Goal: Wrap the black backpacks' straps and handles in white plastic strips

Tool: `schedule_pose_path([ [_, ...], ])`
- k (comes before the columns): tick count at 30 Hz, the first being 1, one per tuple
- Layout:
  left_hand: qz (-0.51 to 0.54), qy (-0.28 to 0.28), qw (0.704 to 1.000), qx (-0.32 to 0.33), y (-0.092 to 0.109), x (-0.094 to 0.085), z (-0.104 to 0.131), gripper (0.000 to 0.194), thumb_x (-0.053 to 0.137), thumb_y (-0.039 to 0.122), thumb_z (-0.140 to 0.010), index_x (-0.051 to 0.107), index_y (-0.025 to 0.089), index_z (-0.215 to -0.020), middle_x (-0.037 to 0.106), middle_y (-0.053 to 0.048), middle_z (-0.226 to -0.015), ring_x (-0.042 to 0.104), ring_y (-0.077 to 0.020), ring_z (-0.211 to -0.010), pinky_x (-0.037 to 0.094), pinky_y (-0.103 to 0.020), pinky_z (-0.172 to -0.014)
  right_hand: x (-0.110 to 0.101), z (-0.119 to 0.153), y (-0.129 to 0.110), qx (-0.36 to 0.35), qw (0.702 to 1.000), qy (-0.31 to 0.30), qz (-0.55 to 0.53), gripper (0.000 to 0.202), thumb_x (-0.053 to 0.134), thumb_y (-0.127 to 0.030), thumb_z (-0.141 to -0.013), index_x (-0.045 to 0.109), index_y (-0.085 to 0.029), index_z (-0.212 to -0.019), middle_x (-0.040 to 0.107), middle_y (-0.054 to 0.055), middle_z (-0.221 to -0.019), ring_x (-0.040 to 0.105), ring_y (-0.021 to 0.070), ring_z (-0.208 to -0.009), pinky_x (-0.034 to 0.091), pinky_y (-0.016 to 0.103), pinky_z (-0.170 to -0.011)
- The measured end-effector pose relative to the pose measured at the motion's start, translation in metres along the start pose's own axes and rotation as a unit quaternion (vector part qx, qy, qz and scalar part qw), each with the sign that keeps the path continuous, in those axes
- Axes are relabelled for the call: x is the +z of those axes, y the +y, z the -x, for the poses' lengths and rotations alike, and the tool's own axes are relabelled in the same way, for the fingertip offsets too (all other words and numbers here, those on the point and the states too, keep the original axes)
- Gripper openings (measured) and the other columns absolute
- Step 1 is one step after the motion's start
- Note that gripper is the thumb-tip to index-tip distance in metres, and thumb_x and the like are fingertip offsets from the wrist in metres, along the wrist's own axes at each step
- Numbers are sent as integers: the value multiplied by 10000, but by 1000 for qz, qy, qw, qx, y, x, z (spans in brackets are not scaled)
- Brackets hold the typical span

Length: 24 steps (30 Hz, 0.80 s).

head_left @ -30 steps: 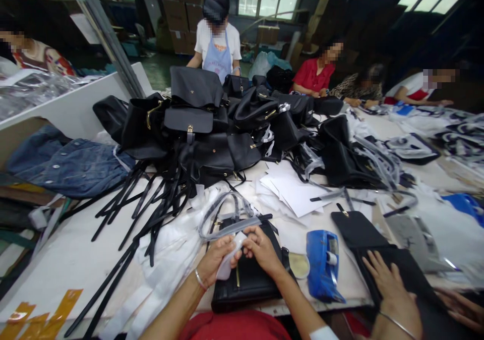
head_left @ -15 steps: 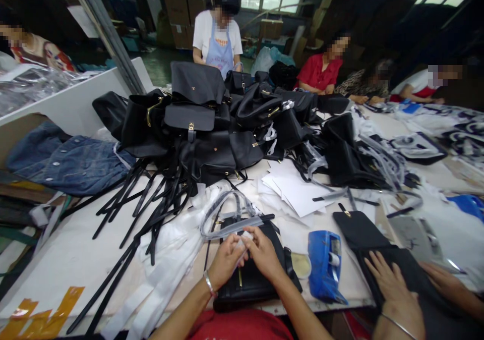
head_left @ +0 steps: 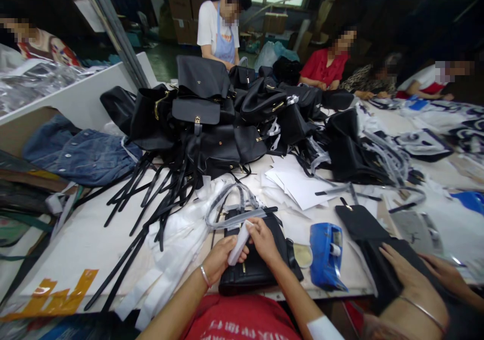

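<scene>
Right, both hands are busy directly above the black leather-look bag with a gold zip [head_left: 255, 279], and that bag is our landmark. Left hand [head_left: 218, 258]: fingers closed around the lower part of a folded, whitish translucent strip [head_left: 238, 248]. Right hand [head_left: 262, 240]: thumb and fingertips pinching its top end, so neither grip is loose. Strip slanted between the two, probably held at both ends to stop it unfolding. The bag lies flat beneath, close to the body, presumably leaving both hands free for the strip. At its far edge, a grey, plastic-wrapped strap [head_left: 235, 220] loops clear of the zip. Just right of the bag sits a blue plastic tape dispenser [head_left: 319, 262], likely parked there for easy reach; left of it, long white strips [head_left: 162, 264] trail across the table. Beyond it, loose white paper sheets [head_left: 297, 181], then a heap of black bags [head_left: 230, 146], apparently stacked back to spare working room.
</scene>
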<state>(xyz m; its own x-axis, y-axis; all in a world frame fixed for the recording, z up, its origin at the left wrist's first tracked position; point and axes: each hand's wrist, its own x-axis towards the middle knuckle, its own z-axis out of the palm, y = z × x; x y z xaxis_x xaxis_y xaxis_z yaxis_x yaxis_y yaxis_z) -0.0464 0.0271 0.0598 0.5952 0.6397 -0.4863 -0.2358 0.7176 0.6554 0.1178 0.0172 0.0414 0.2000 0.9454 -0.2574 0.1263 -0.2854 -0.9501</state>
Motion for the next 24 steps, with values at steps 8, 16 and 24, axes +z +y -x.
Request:
schedule_pose_path([
  [8, 65, 32, 996, 43, -5, 6, 5, 380, 606, 435, -803, 642, 106, -989, 690, -109, -868, 634, -177, -761, 460, -250, -641, 37, 45, 15, 7, 998, 38, 43, 255, 414, -385, -886, 509, -233, -1067, 625, 63, -1064, 601, 217, -967, 477, 354, -828],
  [16, 36, 69, 995, 60, -6, 11, 6, 323, 710, 338, -715, 688, 94, -925, 706, -95, -842, 641, -204, -795, 487, -279, -696, 57, 49, 4, -77, 955, 104, 268, 243, 373, -256, -902, 454, -189, -1121, 622, 98, -989, 623, 238, -877, 478, 350, -752],
  [24, 6, 146, 989, 23, -17, 2, -12, 373, 767, 276, -611, 673, 84, -917, 679, -43, -720, 626, -147, -622, 514, -239, -562, 23, 89, -7, -206, 879, 15, 430, 704, 524, -284, -836, 180, -148, -1435, 442, 156, -1341, 433, 278, -1189, 409, 437, -943],
])
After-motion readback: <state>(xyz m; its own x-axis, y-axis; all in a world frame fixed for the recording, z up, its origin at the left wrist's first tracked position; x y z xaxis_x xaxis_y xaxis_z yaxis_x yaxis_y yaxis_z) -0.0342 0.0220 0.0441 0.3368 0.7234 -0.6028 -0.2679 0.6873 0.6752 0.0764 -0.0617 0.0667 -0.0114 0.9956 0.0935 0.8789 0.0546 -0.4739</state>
